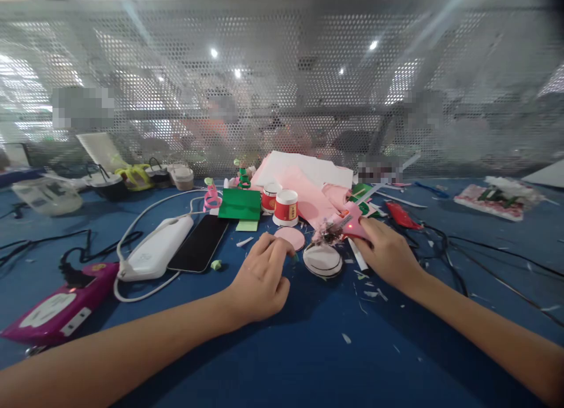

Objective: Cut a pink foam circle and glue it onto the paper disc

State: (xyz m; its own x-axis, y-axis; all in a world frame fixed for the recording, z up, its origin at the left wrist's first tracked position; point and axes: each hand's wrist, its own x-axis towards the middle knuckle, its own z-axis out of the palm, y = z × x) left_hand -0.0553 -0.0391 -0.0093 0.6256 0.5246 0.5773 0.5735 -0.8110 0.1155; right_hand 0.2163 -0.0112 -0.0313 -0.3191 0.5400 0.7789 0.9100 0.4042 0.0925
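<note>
My right hand grips a pink hot glue gun with a small lit light and a clear glue stick standing out of its back. Its grubby nozzle end points left, above a white round disc with a dark edge. My left hand is closed, fingers curled, left of that disc. Whatever its fingertips hold, if anything, is hidden. Just beyond them lies a pink paper disc. Two red-and-white paper cups stand upside down behind it.
Left lie a white power bank, a black phone and a magenta power strip with cables. Green folded card and paper sheets sit at the back before a perforated metal screen. Paper scraps dot the blue table.
</note>
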